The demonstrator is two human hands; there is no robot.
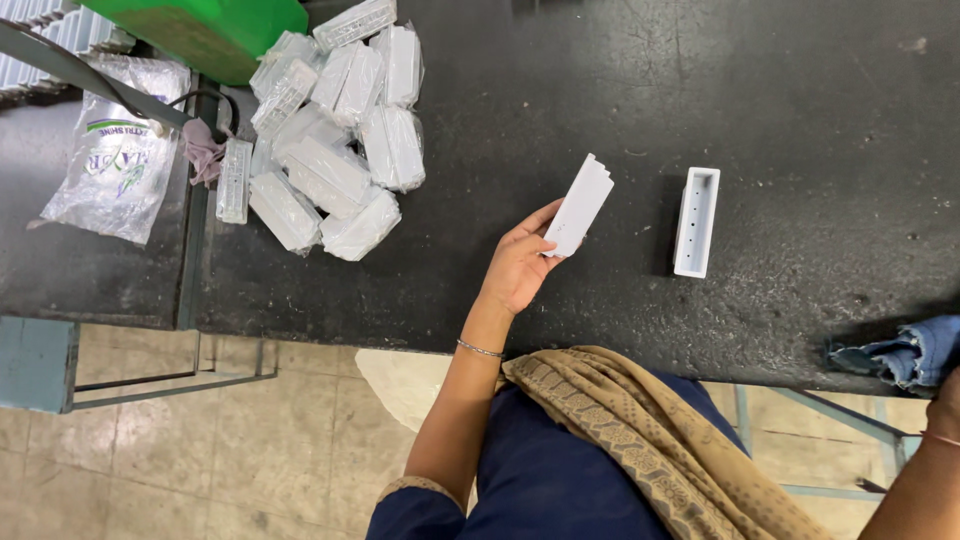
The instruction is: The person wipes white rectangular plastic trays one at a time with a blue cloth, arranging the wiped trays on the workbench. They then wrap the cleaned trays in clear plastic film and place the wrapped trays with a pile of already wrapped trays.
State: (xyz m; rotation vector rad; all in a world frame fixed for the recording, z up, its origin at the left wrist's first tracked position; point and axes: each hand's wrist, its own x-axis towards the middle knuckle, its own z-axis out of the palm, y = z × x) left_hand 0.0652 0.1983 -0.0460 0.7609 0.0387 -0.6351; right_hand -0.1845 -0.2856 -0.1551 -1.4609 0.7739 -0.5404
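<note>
Left hand [520, 265] pinches one unwrapped white plastic piece [579, 205], a white tray [696, 222] lies beside it, wrapped packets [330, 140] remain piled; right hand's fingers unseen.

1. Illumination: bright, even and diffuse; the source appears to lie overhead.
2. Shadows: the white rectangular plastic housing with small holes [697, 221] casts a short, soft shadow on its left side. The white notched plastic cover [579, 205] leaves only a faint shadow on the black, scuffed work table [800, 120].
3. Glare: the pile of clear plastic-wrapped white parts [330, 130] shows scattered specular highlights; the table surface carries a dull grey sheen.
4. Exposure: white parts are close to clipping, with little surface detail.
5. Focus: sharp across the table; no motion blur on the left hand [518, 268].
6. Distortion: slight bending of straight edges near the frame borders.
</note>
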